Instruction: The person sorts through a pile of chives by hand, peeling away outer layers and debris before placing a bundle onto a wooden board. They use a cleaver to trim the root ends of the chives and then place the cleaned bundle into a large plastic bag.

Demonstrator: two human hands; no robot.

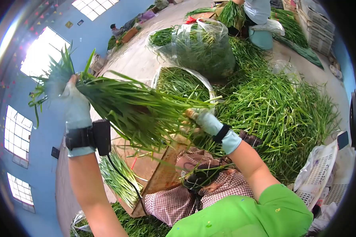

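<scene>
A large loose bunch of garlic chives [126,102] is held up in front of me, slanting from upper left to lower right. My left hand [72,96], in a pale glove with a black strap and box at the wrist, is closed around the leafy end. At the stem end, my right hand [205,121] has its gloved fingers curled on the stalks. Some leaves droop under the bunch. Below it, a sorted bundle of chives [120,175] lies on a brown board [156,177].
A big heap of loose chives [277,122] spreads at the right. Behind it stand a filled clear plastic bag [194,47] and an open sack [182,83]. A white crate [318,177] is at the right edge. Another person [257,15] sits at the back with chives.
</scene>
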